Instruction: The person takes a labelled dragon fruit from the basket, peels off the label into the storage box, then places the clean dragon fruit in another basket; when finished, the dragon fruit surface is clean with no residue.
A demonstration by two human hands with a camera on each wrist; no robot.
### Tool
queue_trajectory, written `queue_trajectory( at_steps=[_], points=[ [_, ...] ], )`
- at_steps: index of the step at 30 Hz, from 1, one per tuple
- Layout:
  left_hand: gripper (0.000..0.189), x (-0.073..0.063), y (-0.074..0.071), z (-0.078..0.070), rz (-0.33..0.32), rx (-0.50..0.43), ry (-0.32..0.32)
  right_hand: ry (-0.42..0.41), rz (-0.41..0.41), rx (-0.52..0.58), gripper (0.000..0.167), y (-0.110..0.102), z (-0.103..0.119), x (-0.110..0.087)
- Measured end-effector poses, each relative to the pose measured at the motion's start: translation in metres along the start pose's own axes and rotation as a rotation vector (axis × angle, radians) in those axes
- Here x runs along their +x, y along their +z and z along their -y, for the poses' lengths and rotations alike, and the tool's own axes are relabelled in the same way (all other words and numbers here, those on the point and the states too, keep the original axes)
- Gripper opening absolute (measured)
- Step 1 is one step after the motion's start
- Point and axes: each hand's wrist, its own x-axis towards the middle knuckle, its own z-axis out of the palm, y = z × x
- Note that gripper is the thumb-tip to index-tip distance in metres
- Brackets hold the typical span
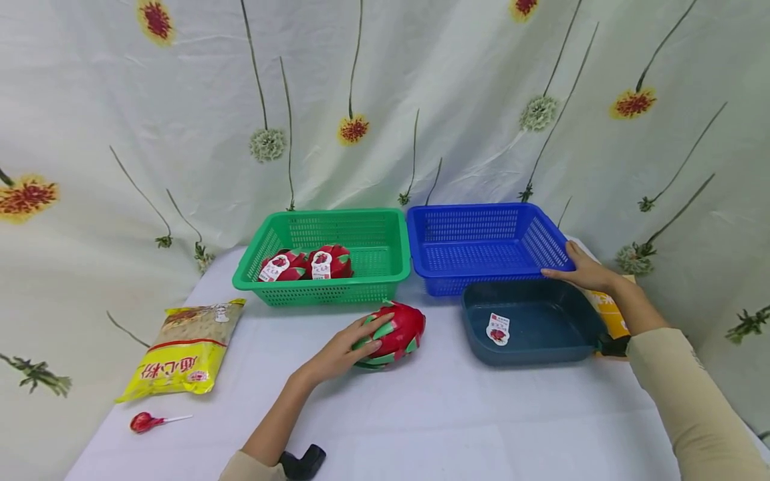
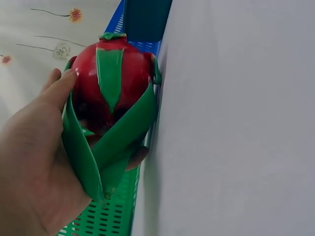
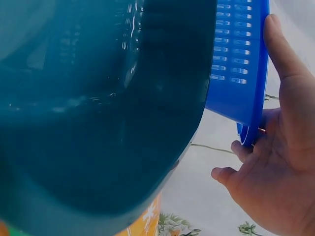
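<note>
My left hand [image 1: 339, 351] grips a red dragon fruit [image 1: 404, 331] with green scales, at the table's middle in front of the green basket [image 1: 325, 290]. In the left wrist view the thumb lies along one side of the dragon fruit [image 2: 109, 83], and a fingertip shows at the other. At the right, my right hand [image 1: 586, 270] holds the front right corner of the blue basket [image 1: 469, 254]. Its thumb lies over the rim in the right wrist view, with fingers behind the blue basket [image 3: 236, 88].
Two stickered dragon fruits [image 1: 329, 262] sit inside the green basket. A dark teal tub [image 1: 529, 354] with a sticker [image 1: 498, 329] in it stands before the blue basket, an orange package [image 1: 613, 314] beside it. At left lie a yellow food bag [image 1: 180, 354] and a red lollipop [image 1: 144, 422].
</note>
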Motion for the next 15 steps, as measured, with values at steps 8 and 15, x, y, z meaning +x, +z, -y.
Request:
queue_trajectory(
  at_steps=[8, 15],
  points=[
    [0.046, -0.001, 0.003, -0.002, -0.051, -0.021, 0.039, 0.025, -0.001, -0.010, 0.104, 0.001, -0.001, -0.002],
    [0.045, 0.009, -0.001, -0.036, -0.130, -0.100, 0.095, 0.017, -0.003, -0.009, 0.106, -0.001, 0.000, -0.003]
  ],
)
